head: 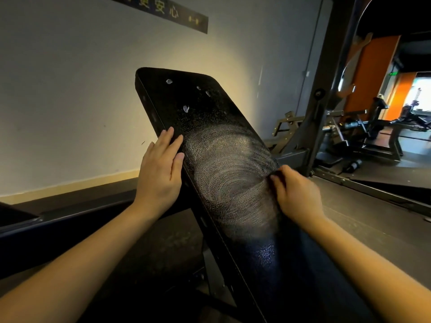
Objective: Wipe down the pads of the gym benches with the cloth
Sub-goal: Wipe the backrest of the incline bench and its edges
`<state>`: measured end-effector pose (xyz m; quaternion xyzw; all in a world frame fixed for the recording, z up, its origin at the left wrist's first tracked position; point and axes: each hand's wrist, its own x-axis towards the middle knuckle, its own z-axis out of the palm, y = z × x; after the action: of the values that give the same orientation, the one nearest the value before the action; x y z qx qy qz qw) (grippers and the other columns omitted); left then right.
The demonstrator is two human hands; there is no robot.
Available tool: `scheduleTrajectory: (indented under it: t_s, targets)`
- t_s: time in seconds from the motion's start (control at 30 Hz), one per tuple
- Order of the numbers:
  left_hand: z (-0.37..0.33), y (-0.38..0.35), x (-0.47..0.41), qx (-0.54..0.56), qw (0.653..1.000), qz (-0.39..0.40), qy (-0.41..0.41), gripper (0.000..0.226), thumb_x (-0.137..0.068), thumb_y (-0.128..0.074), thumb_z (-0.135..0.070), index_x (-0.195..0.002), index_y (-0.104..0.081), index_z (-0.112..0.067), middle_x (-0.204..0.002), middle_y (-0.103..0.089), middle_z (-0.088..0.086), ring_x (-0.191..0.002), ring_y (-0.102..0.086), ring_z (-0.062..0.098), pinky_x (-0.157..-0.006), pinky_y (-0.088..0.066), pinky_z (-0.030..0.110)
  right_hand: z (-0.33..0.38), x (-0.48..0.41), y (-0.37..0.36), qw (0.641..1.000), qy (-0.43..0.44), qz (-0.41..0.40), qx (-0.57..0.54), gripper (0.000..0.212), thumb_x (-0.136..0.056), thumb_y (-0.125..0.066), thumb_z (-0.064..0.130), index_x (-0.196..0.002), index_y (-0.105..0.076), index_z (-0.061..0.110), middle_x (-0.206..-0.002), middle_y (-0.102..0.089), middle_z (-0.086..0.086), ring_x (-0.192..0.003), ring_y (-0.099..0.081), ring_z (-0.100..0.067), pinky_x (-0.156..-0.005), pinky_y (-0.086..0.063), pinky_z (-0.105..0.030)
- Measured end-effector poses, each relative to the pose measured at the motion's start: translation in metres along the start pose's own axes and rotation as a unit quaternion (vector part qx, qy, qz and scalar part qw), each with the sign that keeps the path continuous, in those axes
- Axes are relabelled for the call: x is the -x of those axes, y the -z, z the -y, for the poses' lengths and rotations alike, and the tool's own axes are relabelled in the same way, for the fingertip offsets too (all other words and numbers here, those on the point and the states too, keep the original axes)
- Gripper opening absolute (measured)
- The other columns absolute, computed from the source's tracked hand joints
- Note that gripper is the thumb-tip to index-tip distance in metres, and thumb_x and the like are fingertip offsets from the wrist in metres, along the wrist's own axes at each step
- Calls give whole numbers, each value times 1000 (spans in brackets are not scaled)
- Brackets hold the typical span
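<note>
The cloth [274, 175], a dark wad hard to tell from the black pad [205, 117], sits at the pad's right edge. It is pinched in the curled, motion-blurred fingers [279, 183] of the right hand [296, 194], whose arm reaches in from the lower right. The left hand [158, 169] lies flat against the pad's left edge, its fingers straight and holding nothing. The pad slopes up towards the wall [70, 101]; whitish swirls [233, 178] cover its middle, and white blobs [185, 108] dot its upper end.
</note>
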<state>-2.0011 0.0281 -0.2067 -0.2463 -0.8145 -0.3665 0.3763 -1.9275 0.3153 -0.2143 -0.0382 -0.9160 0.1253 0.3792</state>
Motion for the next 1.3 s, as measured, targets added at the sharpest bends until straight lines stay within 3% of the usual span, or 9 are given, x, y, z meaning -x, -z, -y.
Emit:
scheduleTrajectory:
  t_s: [0.13, 0.27, 0.33, 0.5, 0.57, 0.8, 1.03, 1.17, 1.3]
  targets:
    - [-4, 2, 0, -14, 1000, -3, -2, 50, -107, -36, -30, -152, -46, -12, -165, -33, 6, -155, -23, 20, -128, -17, 46, 41, -51, -14, 994, -102, 0, -27, 23, -107, -45, 34, -108, -55, 13, -107, -67, -7, -97, -65, -32, -74, -44, -37]
    - [1, 8, -6, -46, 999, -11, -25, 51, -102, -42, -32, -146, -54, -10, -158, -45, 7, -150, -33, 21, -127, -17, 44, 102, 5, -20, 971, 193, 28, -138, 21, -102, -45, 43, -103, -54, 23, -96, -65, 4, -84, -63, -21, -69, -48, -35]
    - [7, 14, -14, -61, 997, -10, -40, 52, -99, -47, -35, -144, -57, -11, -154, -49, 5, -148, -37, 20, -127, -15, 42, 66, 15, -10, 964, 230, 39, -130, 21, -100, -46, 45, -106, -58, 29, -99, -68, 6, -87, -66, -22, -73, -52, -36]
    - [23, 24, -41, -83, 995, 8, -49, 53, -100, -42, -38, -146, -56, -17, -157, -46, 1, -151, -31, 16, -128, -10, 43, -1, -75, -14, 993, -117, 16, 20, 23, -106, -47, 33, -109, -60, 14, -108, -69, -10, -96, -65, -33, -82, -53, -44]
    - [30, 28, -57, -86, 995, 4, -41, 55, -100, -37, -37, -149, -53, -17, -160, -42, 1, -152, -28, 16, -128, -8, 41, 36, -112, -29, 991, -132, 11, -22, 22, -107, -45, 32, -107, -56, 12, -104, -65, -9, -96, -65, -31, -80, -52, -44]
    - [57, 35, -125, -158, 987, 23, -25, 66, -100, -19, -49, -156, -42, -22, -167, -29, 0, -157, -13, 15, -127, 4, 45, 97, -69, -33, 953, 268, 46, -135, 21, -101, -45, 38, -113, -57, 26, -107, -63, 6, -95, -60, -18, -83, -51, -35]
    - [73, 21, -125, -180, 982, 10, -47, 74, -99, -2, -54, -159, -33, -24, -170, -21, -3, -158, -5, 12, -127, 8, 46, 65, -179, -42, 996, -73, -7, -46, 31, -107, -48, 27, -124, -63, 6, -123, -61, -15, -110, -60, -34, -96, -50, -46]
    - [73, 23, -127, -185, 981, -5, -63, 70, -102, -7, -50, -157, -38, -21, -167, -27, -1, -157, -12, 13, -127, 5, 47, 153, -150, -58, 978, 146, -5, -148, 25, -104, -51, 29, -123, -62, 17, -113, -58, -1, -99, -59, -20, -86, -50, -32]
    - [73, 18, -126, -169, 984, -18, -59, 68, -102, -10, -48, -157, -40, -20, -167, -29, -1, -157, -14, 13, -127, 3, 49, 106, -93, -41, 933, 303, 38, -187, 24, -101, -47, 37, -118, -60, 27, -105, -59, 9, -92, -59, -12, -82, -52, -27]
